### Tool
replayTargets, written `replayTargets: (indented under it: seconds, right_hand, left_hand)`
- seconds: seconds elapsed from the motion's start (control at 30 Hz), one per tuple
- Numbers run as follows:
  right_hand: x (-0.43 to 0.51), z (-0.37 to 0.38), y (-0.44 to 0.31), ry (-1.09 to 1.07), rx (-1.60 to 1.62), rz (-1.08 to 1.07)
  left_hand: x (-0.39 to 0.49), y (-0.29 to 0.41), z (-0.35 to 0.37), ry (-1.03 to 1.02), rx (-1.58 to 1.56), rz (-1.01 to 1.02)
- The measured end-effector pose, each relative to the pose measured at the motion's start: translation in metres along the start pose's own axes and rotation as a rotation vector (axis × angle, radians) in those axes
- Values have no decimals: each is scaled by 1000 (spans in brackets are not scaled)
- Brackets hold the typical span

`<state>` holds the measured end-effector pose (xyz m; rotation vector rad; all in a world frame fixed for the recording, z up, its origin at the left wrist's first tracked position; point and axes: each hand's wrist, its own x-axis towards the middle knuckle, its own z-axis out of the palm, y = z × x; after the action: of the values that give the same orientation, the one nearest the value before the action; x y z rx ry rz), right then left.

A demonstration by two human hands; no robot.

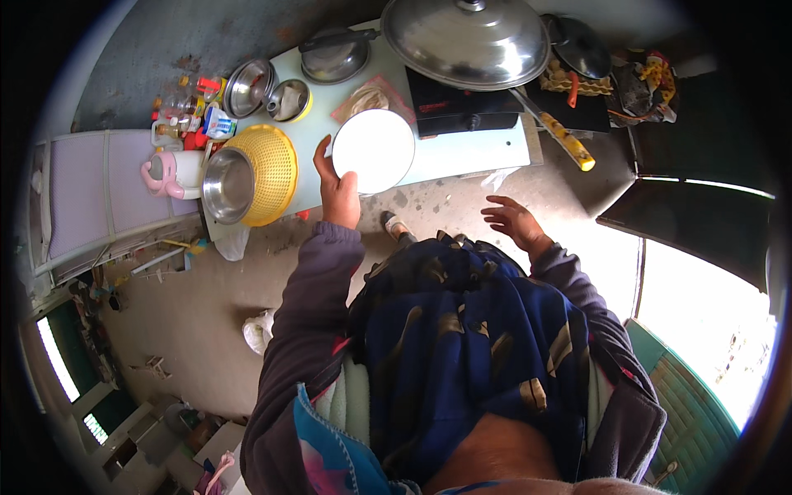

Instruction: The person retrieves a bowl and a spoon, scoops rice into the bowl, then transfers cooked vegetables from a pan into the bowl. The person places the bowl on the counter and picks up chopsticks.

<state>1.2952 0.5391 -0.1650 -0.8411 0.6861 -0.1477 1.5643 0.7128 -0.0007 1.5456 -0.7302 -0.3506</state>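
Note:
My left hand [340,192] grips a round white plate or shallow bowl [374,151] by its near left rim, thumb on top. The dish is over the front edge of the pale tabletop [473,154]. Behind it a crumpled cloth or bag lies on a red-edged mat [371,99]. My right hand [515,223] is raised over the floor in front of the table, fingers apart, holding nothing. Beyond it, a large wok with a domed steel lid [473,43] stands on a black induction cooker [464,111]; a utensil with a yellow handle [566,141] sticks out from under it.
At the left are a yellow plastic colander [272,176], a steel bowl [229,185], a pink and white kettle [176,175], stacked steel bowls [249,88] and several bottles. A lidded pan [336,60] stands at the back. An egg tray [575,83] is at the right.

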Motion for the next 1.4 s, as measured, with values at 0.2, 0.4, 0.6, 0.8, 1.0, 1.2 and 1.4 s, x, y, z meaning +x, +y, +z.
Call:
replayTargets:
  seconds: [0.2,0.4,0.6,0.8,1.0,1.2,1.4]
  right_hand:
    - [-119,35,-102,-449,-346,-160]
    - [-120,65,-236,-156,-846,-848]
    - [75,84,-343,645,-1544,-1111]
    - [181,101,-378,765,-1529,-845]
    - [215,102,-396,843,-1612,-756]
    - [175,177,-439,914,-1559,-755]
    - [136,364,-452,55,-890,-1309]
  left_hand:
    - [-24,-35,-6,-1,-531,-386]
    - [-48,-33,-51,81,-592,-549]
    - [-54,-37,-122,232,-630,-504]
    - [-45,-31,-218,359,-720,-440]
    - [-14,-18,-306,488,-687,-416]
    - [22,-10,-356,591,-723,-358]
    - [44,-2,-367,668,-802,-254]
